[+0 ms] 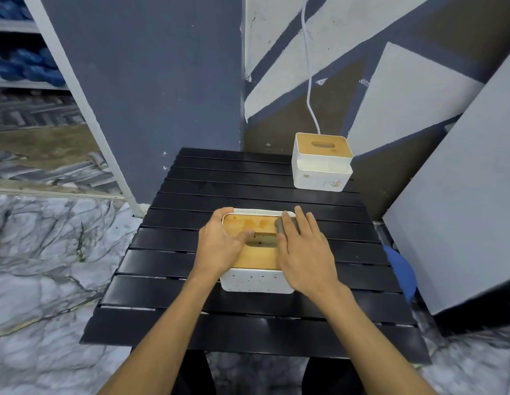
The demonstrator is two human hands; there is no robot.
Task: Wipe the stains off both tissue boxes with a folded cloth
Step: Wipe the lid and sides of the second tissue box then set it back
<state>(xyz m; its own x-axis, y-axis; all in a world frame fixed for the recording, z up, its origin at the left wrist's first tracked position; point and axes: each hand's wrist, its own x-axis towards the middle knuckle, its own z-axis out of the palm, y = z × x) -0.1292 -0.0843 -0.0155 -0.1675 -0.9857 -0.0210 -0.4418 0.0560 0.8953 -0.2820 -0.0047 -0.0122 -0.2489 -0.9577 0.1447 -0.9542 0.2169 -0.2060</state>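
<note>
The near tissue box (254,282) stands in the middle of the black slatted table (248,323), directly in front of the person, probably so that both hands can reach it without stretching. The left hand (219,246) holds the box at its left side: the fingers are curled over the far left corner and the thumb lies on the wooden lid (258,259) beside the slot. I think this grip is there to keep the light box from sliding while the other hand rubs. The right hand (305,255) lies flat on the right part of the lid, its fingers straight and a little spread, and presses the grey cloth (283,225) under the fingertips; only a small part of the cloth shows, so I cannot tell how it is folded. Darker orange marks are on the lid near its far edge, just beside the cloth, and small dark specks are on the white front wall, so the wiping of this box looks unfinished. The far tissue box (319,169) waits at the back right corner of the table, well apart from the hands, with brownish marks on its front wall, below a white cable (308,81) on the wall.
</note>
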